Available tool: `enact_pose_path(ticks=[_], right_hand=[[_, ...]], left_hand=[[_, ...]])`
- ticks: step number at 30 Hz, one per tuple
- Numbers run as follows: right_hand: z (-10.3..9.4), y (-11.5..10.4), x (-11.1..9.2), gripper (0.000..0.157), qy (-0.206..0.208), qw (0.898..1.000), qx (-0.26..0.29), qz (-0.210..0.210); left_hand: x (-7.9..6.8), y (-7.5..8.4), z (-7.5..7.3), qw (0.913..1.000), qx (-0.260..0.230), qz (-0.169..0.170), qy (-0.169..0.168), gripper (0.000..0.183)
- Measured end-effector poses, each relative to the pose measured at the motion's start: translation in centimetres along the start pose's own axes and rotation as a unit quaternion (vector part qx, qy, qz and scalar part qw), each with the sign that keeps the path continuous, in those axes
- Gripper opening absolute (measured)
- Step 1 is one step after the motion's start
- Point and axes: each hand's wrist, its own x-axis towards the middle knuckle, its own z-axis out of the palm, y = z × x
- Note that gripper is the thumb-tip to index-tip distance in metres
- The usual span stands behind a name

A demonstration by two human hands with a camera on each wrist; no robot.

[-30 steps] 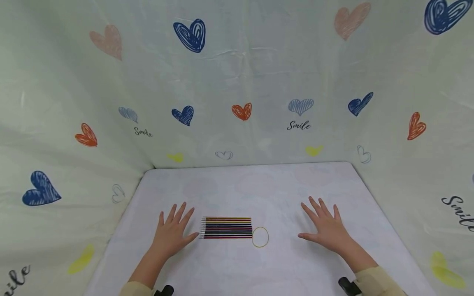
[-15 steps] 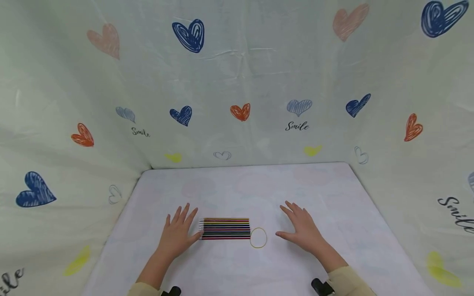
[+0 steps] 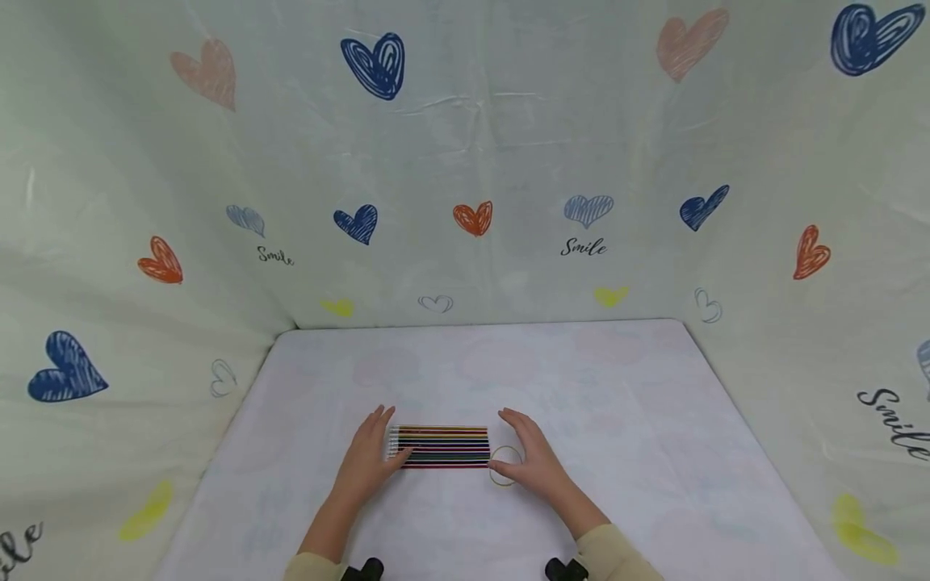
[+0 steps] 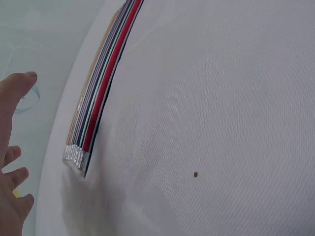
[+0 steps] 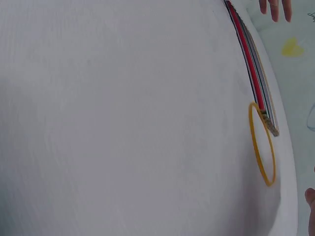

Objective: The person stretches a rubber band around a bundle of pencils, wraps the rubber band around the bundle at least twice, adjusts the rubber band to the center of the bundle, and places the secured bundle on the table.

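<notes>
A row of pencils (image 3: 452,446) lies side by side on the white table, their silver eraser ends (image 4: 76,153) pointing left. My left hand (image 3: 366,457) is at that end, fingers loosely extended, its thumb overlapping the pencils in the head view. In the left wrist view the thumb and fingers stand apart with nothing between them. By the opposite end is my right hand (image 3: 538,461), thumb and fingers spread apart. Its thumb overlaps a yellow rubber band (image 5: 256,147), which lies against the pencils' right ends. Only a fingertip (image 5: 310,196) of that hand shows at the right wrist view's edge.
The white-covered table (image 3: 479,371) has a back edge against a pale curtain (image 3: 508,161) printed with hearts and "Smile". A tiny brown speck (image 4: 196,174) sits on the cloth. Black wrist cameras (image 3: 565,570) sit at both cuffs.
My right hand has moved left, from well right of the rubber band to over it. My left hand has shifted right, its thumb now over the pencils. Pencils and band stay put.
</notes>
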Motion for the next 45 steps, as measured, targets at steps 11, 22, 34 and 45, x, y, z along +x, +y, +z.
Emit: enact_pose_path(ticks=[11,22,34,45], right_hand=[[4.4,-0.2,1.6,0.093,0.007,0.998,0.064,-0.003],[7.7,-1.1,2.7,0.101,0.011,0.999,0.008,0.041],[8.5,-1.5,3.2,0.104,0.023,0.998,0.002,0.061],[9.2,-1.5,3.4,0.101,0.047,0.997,-0.008,0.06]], left_hand=[[0.0,-0.8,2.1,0.9894,-0.143,-0.018,-0.018,0.097],[0.7,-1.5,3.3,0.9625,-0.242,-0.121,0.011,0.099],[0.9,-1.1,3.7,0.9427,-0.309,-0.126,0.009,0.096],[0.9,-0.6,4.0,0.9503,-0.275,-0.146,0.007,0.091]])
